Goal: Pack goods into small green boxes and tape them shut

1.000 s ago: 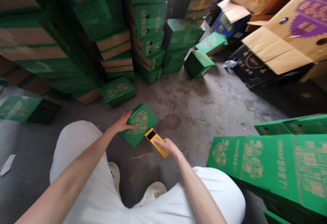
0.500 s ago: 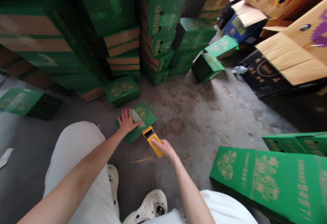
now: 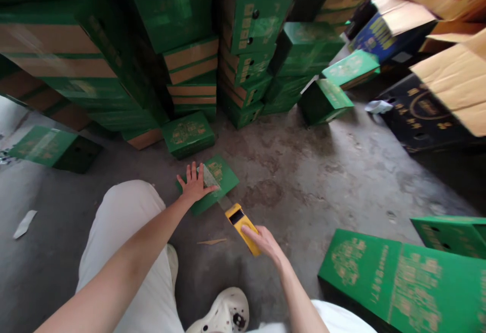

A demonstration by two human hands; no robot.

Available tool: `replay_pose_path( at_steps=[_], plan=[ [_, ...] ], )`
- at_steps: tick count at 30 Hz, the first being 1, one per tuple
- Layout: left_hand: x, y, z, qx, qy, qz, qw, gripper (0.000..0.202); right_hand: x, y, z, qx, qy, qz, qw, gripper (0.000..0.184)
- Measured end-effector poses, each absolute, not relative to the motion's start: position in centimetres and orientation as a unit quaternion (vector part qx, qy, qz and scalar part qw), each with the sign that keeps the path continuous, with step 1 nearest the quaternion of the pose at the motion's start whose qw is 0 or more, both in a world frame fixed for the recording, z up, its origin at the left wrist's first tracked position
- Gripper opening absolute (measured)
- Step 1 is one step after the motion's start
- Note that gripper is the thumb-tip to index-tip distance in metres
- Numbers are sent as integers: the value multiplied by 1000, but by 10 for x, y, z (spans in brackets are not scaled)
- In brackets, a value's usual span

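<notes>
My left hand [image 3: 194,187] lies with its fingers spread on a green printed cardboard box [image 3: 225,175] on the floor, seen from above. Beside the fingers, a pale strip of tape [image 3: 209,177] crosses the box's top. My right hand [image 3: 262,239] is wrapped round a yellow tape dispenser [image 3: 243,226], held just off the box's near right corner. Between the dispenser and the box edge runs a thin see-through strip, which looks like tape. How tall the box is cannot be made out.
Stacked green boxes [image 3: 261,22] rise ahead. Another small green box [image 3: 189,134] sits just beyond mine. To the right are a long green carton [image 3: 379,272] and open black cartons [image 3: 425,110]. A brown scrap [image 3: 211,242] lies near my shoes [image 3: 228,310].
My right hand has drawn the tape dispenser away from the box, down and to the right, and a clear strip now shows between them. The left hand stays pressed on the box.
</notes>
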State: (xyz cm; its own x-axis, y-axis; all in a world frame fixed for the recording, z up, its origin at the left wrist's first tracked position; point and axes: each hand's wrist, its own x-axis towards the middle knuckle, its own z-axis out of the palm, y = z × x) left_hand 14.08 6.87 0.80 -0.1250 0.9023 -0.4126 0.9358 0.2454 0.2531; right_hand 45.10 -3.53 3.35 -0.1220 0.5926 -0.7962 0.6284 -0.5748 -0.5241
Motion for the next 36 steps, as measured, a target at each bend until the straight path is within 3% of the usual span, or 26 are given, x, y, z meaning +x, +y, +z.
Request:
replay_pose_path(
  at_steps=[14,19,26,30,36],
  plan=[
    [126,97,19,595,750,-51,284,122,400,3,15,691,439,-573,34,57],
    [111,122,24,561,732,-61,383,83,398,-2,17,704,488,-515,34,57],
    [139,106,45,611,697,-73,368,73,428,-32,25,714,492,-498,22,59],
    [172,67,43,645,618,-75,442,66,488,-74,36,705,462,-537,22,61],
    [214,27,17,652,557,-85,508,63,533,-120,53,734,400,-538,111,64]
  ],
)
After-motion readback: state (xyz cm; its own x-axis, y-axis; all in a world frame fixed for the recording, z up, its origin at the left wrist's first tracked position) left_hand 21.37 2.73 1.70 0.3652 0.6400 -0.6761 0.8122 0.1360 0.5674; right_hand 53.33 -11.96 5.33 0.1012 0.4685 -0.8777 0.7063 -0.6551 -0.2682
